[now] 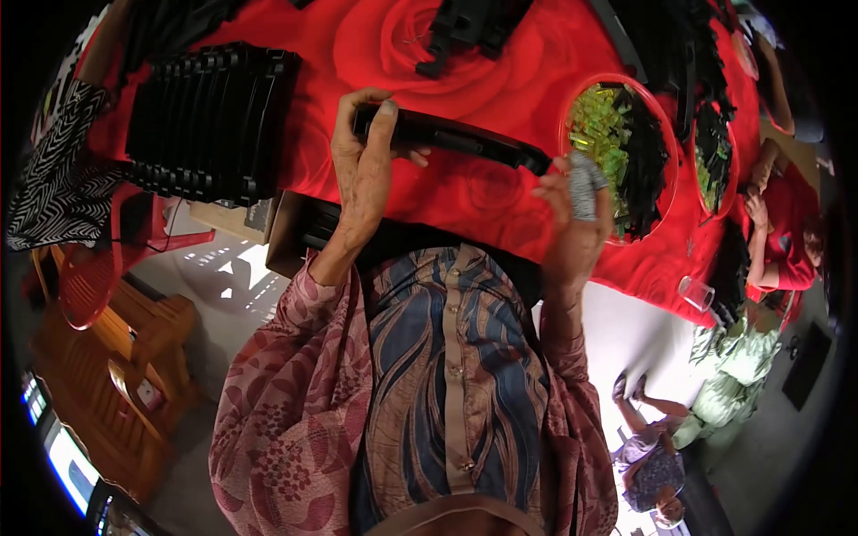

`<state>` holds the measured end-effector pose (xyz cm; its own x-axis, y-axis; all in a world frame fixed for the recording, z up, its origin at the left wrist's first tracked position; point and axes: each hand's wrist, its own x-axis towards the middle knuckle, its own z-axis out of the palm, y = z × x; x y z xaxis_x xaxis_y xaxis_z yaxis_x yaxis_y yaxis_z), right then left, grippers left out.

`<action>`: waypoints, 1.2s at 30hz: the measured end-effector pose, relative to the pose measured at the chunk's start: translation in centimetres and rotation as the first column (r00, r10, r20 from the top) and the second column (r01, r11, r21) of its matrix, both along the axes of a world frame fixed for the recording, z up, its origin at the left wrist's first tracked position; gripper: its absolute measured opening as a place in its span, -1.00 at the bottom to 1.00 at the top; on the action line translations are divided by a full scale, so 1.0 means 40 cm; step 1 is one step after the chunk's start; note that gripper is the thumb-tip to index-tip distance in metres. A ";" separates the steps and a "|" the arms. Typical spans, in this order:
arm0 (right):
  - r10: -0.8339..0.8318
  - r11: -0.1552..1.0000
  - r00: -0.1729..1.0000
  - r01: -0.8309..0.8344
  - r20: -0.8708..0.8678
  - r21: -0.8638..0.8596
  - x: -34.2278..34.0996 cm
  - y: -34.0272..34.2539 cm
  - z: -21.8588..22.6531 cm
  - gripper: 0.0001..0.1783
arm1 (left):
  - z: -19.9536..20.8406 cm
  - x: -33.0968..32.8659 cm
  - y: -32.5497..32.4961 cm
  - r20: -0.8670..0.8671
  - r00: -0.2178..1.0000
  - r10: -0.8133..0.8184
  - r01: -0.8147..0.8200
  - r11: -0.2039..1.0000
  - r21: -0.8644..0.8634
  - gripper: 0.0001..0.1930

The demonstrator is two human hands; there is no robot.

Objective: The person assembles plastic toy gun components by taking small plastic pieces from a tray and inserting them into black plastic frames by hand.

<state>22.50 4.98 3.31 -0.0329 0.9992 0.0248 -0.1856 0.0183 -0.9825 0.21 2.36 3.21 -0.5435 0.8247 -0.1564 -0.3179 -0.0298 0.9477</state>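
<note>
A long, narrow black plastic part (pixel 465 140) is held above the red cloth, slanting down to the right. My left hand (pixel 364 156) is closed around its left end, thumb on top. My right hand (pixel 574 214) is at the part's other end, fingertips close to it and smeared by motion. Whether those fingers grip the part or something small cannot be made out. A grey striped wrap (pixel 585 186) shows on the fingers of my right hand. Just beyond it stands a red-rimmed round tray (pixel 672 183) with yellow-green small pieces and black strips.
A stack of ribbed black plastic parts (pixel 210 125) stands at the left on the red flowered tablecloth (pixel 357 45). More black parts (pixel 469 31) lie at the far side. A second tray (pixel 735 179) is farther right. An open cardboard box (pixel 284 234) sits below the table edge. Other people are around.
</note>
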 end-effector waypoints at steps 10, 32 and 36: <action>0.244 0.963 0.968 -0.237 0.050 -0.126 -0.059 -0.027 -0.018 -0.36 | -0.019 0.010 0.021 0.075 0.996 0.042 -0.050 0.994 0.101 -0.77; 0.112 0.985 0.990 -0.122 -0.079 -0.125 -0.125 0.006 0.034 -0.66 | -0.046 0.107 -0.033 0.042 0.886 -0.463 0.461 0.886 0.051 -0.66; 0.098 0.993 0.975 -0.110 0.200 0.050 -0.113 0.017 0.012 -0.62 | -0.016 0.103 0.014 0.099 0.900 -0.426 0.427 0.904 0.005 -0.67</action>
<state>18.00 5.66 3.80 -0.1464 0.9869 0.0675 0.0072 0.0693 -0.9976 4.32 2.92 2.56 -0.1224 0.9710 -0.2054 -0.3850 0.1443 0.9116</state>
